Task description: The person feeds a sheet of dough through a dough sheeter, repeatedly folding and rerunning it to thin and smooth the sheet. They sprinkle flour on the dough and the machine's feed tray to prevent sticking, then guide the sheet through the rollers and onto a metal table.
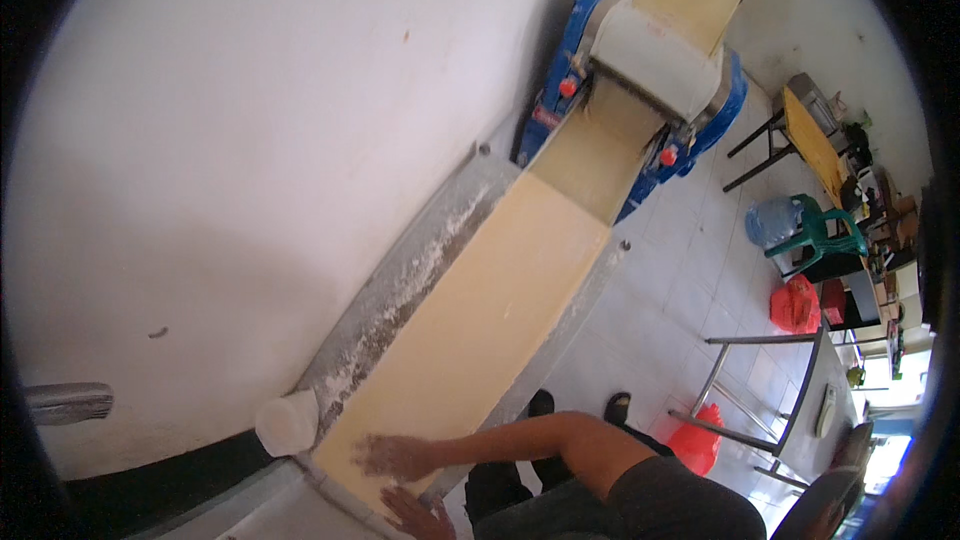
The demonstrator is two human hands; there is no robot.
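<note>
A long, pale yellow dough sheet (475, 290) stretches over a floured metal table (410, 275) and up to the rollers of a blue-and-white dough sheeting machine (655, 58). My right hand (393, 458), dusty with flour, lies flat on the near end of the sheet, fingers spread. Just below it, my left hand (415, 514) rests at the sheet's near edge with its fingers stretched out; part of it is cut off by the picture's lower border. Neither hand visibly grips anything.
A white plastic tub (288, 424) stands by the table's near left corner, against the wall. To the right are a metal-legged table (815, 400), red plastic bags (795, 304), a green plastic chair (825, 235), a large water bottle (773, 222) and a yellow-topped table (812, 145).
</note>
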